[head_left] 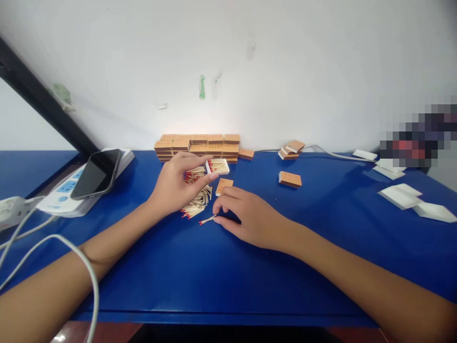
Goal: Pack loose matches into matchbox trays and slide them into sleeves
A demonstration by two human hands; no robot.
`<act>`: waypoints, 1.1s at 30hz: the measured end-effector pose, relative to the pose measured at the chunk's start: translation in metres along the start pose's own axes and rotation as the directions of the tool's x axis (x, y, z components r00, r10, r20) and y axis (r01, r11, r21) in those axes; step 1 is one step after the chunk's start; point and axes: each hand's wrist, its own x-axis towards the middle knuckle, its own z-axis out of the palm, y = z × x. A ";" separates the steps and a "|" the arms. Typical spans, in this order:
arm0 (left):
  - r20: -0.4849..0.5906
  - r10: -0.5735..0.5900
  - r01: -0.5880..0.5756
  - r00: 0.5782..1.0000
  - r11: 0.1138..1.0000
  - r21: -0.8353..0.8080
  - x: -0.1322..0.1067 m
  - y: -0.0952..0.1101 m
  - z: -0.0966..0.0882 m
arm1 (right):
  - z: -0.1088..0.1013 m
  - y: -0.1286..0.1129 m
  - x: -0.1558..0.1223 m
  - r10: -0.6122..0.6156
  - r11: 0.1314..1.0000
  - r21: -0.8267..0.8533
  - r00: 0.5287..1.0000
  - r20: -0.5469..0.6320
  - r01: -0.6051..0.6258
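Between the thumb and fingers of my left hand (pixel 180 183) is a white matchbox tray (pixel 223 170) with red-tipped matches lying in it. Below and beside that hand, a loose pile of matches (pixel 196 202) spreads over the blue table (pixel 228 276). My right hand (pixel 250 216) pinches a couple of matches (pixel 207 220) by their plain ends, red heads pointing left, low over the tabletop. Just beyond its knuckles lies an orange matchbox sleeve (pixel 224 185), partly hidden by the fingers.
Stacked orange matchboxes (pixel 198 145) line the wall. More sit at right, a small heap (pixel 292 148) and a single box (pixel 290 179). White trays (pixel 402 196) lie far right. A phone (pixel 96 174) rests on a power strip (pixel 59 200) at left; a white cable (pixel 91 271) loops over my left forearm.
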 end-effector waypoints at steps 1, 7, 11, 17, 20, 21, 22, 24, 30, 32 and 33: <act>0.000 0.003 -0.003 1.000 1.000 0.002 0.000 0.000 0.000 | 0.001 0.000 0.001 0.006 1.000 -0.003 1.000 0.000 -0.006; 0.002 -0.001 0.001 1.000 1.000 -0.001 -0.001 -0.001 -0.001 | 0.006 -0.001 0.005 0.003 1.000 0.016 0.999 0.040 -0.004; 0.002 0.006 -0.006 1.000 1.000 -0.003 -0.001 -0.002 0.000 | 0.004 -0.005 0.005 0.049 0.998 -0.033 0.996 0.074 -0.047; 0.032 0.028 -0.028 0.999 1.000 0.002 0.002 -0.003 -0.002 | -0.023 0.010 0.006 0.005 1.000 -0.006 0.989 -0.150 -0.006; 0.064 0.036 -0.036 0.997 0.999 -0.010 0.002 -0.001 -0.003 | -0.033 0.023 0.008 0.016 0.999 -0.041 0.941 -0.337 -0.031; 0.075 0.040 -0.038 0.996 0.999 -0.022 0.001 -0.001 -0.003 | -0.035 0.027 0.009 0.020 0.998 -0.050 0.924 -0.381 -0.043; 0.087 0.044 -0.041 0.995 0.998 -0.038 0.001 0.000 -0.002 | -0.035 0.029 0.010 0.022 0.997 -0.056 0.910 -0.413 -0.050; 0.111 0.057 -0.049 0.992 0.996 -0.069 0.000 0.002 0.000 | -0.034 0.032 0.010 0.015 0.996 -0.068 0.893 -0.450 -0.051; 0.155 0.096 -0.072 0.983 0.986 -0.153 -0.002 0.006 0.004 | -0.029 0.035 0.007 -0.024 0.993 -0.116 0.897 -0.442 -0.031; 0.158 0.096 -0.069 0.983 0.984 -0.166 -0.002 0.007 0.004 | -0.030 0.035 0.007 -0.027 0.994 -0.109 0.900 -0.435 -0.023; 0.158 0.094 -0.067 0.983 0.983 -0.170 -0.002 0.007 0.004 | -0.030 0.035 0.007 -0.027 0.995 -0.102 0.901 -0.433 -0.019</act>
